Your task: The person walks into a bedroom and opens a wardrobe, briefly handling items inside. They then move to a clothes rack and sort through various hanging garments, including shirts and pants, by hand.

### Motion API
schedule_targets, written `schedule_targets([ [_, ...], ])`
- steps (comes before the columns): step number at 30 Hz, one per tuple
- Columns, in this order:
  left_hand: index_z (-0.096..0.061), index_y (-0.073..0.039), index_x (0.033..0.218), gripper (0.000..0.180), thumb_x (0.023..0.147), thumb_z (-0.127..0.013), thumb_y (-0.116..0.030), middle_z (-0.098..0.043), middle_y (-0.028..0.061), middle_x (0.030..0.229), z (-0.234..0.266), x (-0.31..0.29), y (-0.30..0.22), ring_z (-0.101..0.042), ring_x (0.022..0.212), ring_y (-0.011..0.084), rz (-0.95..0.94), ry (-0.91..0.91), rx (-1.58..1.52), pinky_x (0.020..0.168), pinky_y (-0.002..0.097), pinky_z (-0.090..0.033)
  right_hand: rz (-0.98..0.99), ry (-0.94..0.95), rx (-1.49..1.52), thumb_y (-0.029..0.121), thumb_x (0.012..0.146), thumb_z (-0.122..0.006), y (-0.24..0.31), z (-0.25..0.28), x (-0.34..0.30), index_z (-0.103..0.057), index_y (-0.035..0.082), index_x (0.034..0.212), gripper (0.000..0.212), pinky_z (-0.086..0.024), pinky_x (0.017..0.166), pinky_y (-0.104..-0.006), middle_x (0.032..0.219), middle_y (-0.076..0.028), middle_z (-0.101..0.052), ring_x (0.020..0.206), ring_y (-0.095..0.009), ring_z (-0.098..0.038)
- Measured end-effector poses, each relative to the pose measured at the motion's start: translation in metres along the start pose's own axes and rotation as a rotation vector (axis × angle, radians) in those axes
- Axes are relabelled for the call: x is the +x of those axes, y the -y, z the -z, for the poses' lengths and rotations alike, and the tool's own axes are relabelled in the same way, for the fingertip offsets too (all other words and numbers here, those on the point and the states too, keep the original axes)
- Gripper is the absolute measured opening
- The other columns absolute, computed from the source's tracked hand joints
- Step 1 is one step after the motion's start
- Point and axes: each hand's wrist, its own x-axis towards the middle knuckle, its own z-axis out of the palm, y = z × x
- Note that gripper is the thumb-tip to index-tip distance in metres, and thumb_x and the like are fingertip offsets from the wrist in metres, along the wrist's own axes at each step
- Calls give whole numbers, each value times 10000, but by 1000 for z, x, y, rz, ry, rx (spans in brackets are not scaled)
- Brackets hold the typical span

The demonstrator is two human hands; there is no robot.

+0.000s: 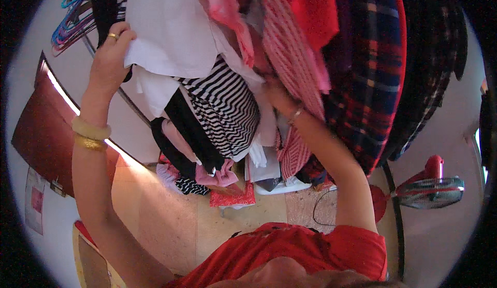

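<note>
Clothes hang in a dense row in front of me. At the left, my left hand [110,55], a ring on one finger, is closed on the edge of a white garment [171,29]. Below that garment hangs a black-and-white striped garment [228,109] beside a black one [194,127]. My right hand [279,97] reaches in among the clothes, next to a red-and-white striped garment [292,45]; its fingers are hidden by cloth. A bright red garment [313,8] and a dark plaid one with a red edge [378,70] hang farther right.
Several coloured hangers [75,21] hang at the upper left. A brown door [62,127] stands at the left, and a red fan [432,192] is at the right. Below the clothes are a pink cloth [222,175] and a red patterned item [235,197] above the tiled floor [217,226].
</note>
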Motion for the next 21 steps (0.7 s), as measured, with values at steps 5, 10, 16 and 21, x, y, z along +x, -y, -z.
schedule_targets([
  [5, -428, -67, 881, 346, 582, -554, 54, -440, 78, 967, 5, -4, 3, -492, 789, 328, 48, 28, 13, 650, 373, -424, -374, 150, 764, 138, 786, -458, 40, 35, -8, -369, 23, 1145, 387, -368, 809, -294, 1035, -94, -482, 939, -187, -461],
  [10, -432, -71, 884, 324, 603, -532, 52, -448, 85, 955, -2, 13, -3, -488, 801, 330, 108, -16, -41, 664, 376, -416, -391, 230, 635, 182, 806, -478, 94, 91, -40, -429, 22, 1102, 340, -420, 754, -281, 978, -55, -519, 870, -140, -513],
  [16, -443, -46, 857, 195, 681, -476, 31, -489, 120, 837, 8, 23, -4, -493, 787, 313, 121, -139, -126, 657, 356, -411, -419, 97, 686, 236, 796, -507, 92, 127, -54, -375, 33, 1171, 447, -416, 785, -275, 1053, -66, -506, 913, -156, -512],
  [21, -455, -28, 825, 103, 725, -449, -2, -495, 125, 796, 7, 15, 1, -501, 745, 304, 107, -230, -130, 637, 338, -418, -485, -54, 759, 208, 786, -533, 93, 120, -52, -422, 4, 1122, 408, -397, 815, -271, 1057, -77, -495, 956, -177, -477],
])
